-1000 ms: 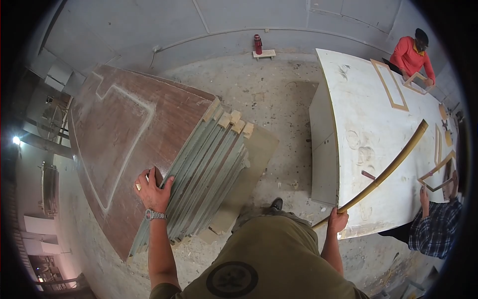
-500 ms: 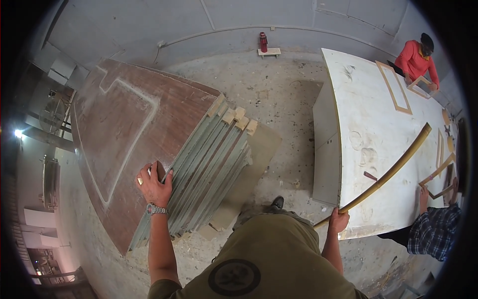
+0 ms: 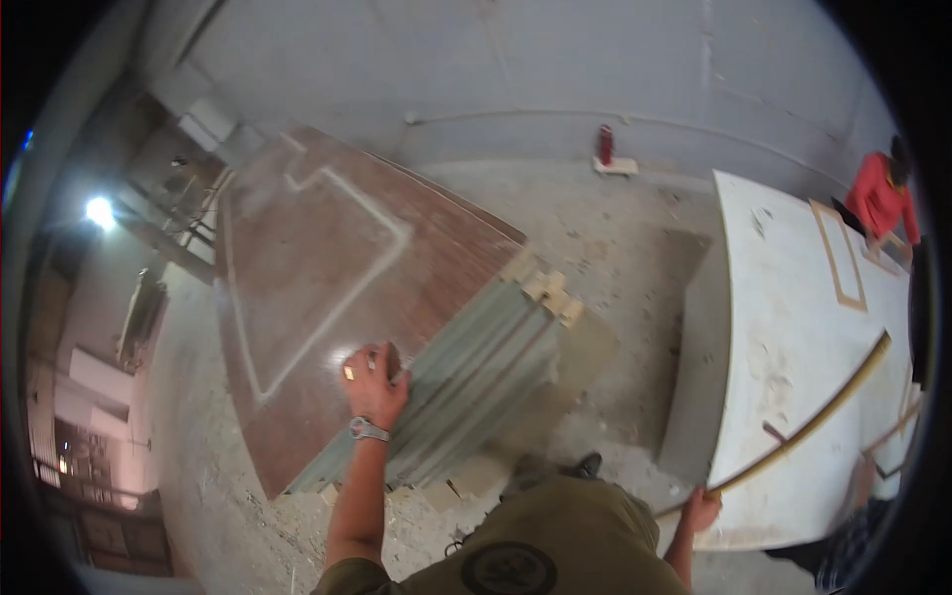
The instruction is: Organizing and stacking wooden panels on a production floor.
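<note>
My left hand (image 3: pixel 375 387), with a watch on the wrist, rests at the near right edge of a brown board (image 3: pixel 317 238) on top of a tall stack. Its fingers are curled around a small flat brown piece (image 3: pixel 395 359), mostly hidden by the hand; its kind is unclear. White dusty lines mark the board's face. My right hand (image 3: pixel 702 509) is closed around the lower end of a long, curved yellow-brown strip (image 3: pixel 808 428). The strip slants up and right over a white-topped table (image 3: pixel 783 347).
The stack's grey-green layered edges (image 3: pixel 476 377) face me, with wooden blocks (image 3: pixel 555 297) at the far end. A red flask (image 3: pixel 606 146) stands on a low stool (image 3: pixel 617 167) by the wall. One person in red (image 3: pixel 881 198) works beyond the table; a plaid sleeve (image 3: pixel 851 545) shows lower right.
My view has swung left, so everything sits farther right and lower, somewhat blurred. Both hands keep their holds. The plaid-sleeved person has mostly slipped out at the right rim.
</note>
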A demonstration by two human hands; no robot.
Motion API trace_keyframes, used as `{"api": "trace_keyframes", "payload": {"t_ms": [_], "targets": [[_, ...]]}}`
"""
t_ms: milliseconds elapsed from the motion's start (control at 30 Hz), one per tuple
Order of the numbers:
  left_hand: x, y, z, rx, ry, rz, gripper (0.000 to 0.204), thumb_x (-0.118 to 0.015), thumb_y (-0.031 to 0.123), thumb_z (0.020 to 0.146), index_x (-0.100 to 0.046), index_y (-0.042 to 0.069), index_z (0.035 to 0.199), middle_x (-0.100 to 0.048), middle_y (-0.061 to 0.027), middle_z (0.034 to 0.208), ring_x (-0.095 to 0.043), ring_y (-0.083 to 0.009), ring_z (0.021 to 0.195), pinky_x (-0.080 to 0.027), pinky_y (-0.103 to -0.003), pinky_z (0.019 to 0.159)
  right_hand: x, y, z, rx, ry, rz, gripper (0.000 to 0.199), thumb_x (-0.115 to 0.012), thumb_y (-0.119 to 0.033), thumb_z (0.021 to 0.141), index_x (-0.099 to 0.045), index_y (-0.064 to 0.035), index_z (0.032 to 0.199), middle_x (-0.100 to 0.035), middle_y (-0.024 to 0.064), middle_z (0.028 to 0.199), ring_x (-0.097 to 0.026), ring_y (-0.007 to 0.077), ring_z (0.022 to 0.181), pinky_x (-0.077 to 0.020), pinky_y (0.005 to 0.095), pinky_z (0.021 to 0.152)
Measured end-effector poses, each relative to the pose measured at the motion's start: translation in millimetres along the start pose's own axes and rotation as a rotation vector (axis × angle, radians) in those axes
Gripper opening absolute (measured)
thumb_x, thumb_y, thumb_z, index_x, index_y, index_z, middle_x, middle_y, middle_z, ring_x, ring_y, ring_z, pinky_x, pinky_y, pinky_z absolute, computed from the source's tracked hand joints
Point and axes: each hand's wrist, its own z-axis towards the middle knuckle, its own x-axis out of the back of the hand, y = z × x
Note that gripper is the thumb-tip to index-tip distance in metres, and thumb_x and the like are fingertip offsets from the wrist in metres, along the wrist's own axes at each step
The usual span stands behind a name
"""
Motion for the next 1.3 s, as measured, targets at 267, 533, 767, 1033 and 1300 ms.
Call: {"api": "trace_keyframes", "payload": {"t_ms": [267,533,767,1033,1300], "targets": [[13.4,3.3,-1.5,0.028,-0.014,0.015,0.065,-0.083,0.029,0.071,-0.063,0.011,0.13,-0.057,-0.0125,0.125,-0.053,-0.0316,0.123,-0.033,-0.053,0.113,11.7,-16.1,-4.7,0.003,-0.054,-0.089,0.046,-0.066,-0.04,0.083,-0.068,0.0016,0.102,-0.067,0.0237,0.097,-0.067,0.0463,0.09,-0.0525,0.0561,0.078],[8.1,-1.0,-1.4,0.023,0.016,0.005,0.066,-0.085,0.035,0.07,-0.063,0.01,0.128,-0.058,-0.0118,0.125,-0.053,-0.0315,0.123,-0.031,-0.054,0.112,5.9,-10.2,-1.8,0.033,-0.064,-0.109,0.047,-0.062,-0.041,0.085,-0.066,0.0014,0.105,-0.067,0.0246,0.101,-0.065,0.0474,0.093,-0.0514,0.0574,0.081],[6.4,-1.5,-0.3,0.036,0.005,-0.014,0.069,-0.085,0.035,0.07,-0.061,0.009,0.129,-0.058,-0.011,0.125,-0.053,-0.0315,0.122,-0.031,-0.053,0.112,6.4,-8.3,-1.2,0.068,-0.044,-0.089,0.053,-0.064,-0.047,0.086,-0.066,0.0006,0.109,-0.066,0.0258,0.102,-0.065,0.0483,0.095,-0.0517,0.0566,0.084],[11.9,-5.0,-1.6,0.07,0.008,-0.048,0.067,-0.084,0.037,0.073,-0.063,0.007,0.129,-0.059,-0.0111,0.124,-0.053,-0.0328,0.123,-0.032,-0.052,0.112,17.1,-24.1,-11.0,0.137,-0.034,-0.032,0.052,-0.061,-0.044,0.086,-0.067,0.006,0.097,-0.068,0.0311,0.09,-0.065,0.0518,0.087,-0.0508,0.0583,0.078],[-7.4,-42.7,12.5,0.296,0.061,-0.329,0.063,-0.071,0.047,0.089,-0.062,0.003,0.132,-0.063,-0.0167,0.131,-0.055,-0.0371,0.124,-0.035,-0.056,0.11,31.2,-28.0,-7.9,0.192,-0.119,0.009,0.055,-0.058,-0.044,0.088,-0.067,0.0087,0.099,-0.069,0.033,0.093,-0.065,0.0529,0.092,-0.0497,0.0588,0.081]]}}
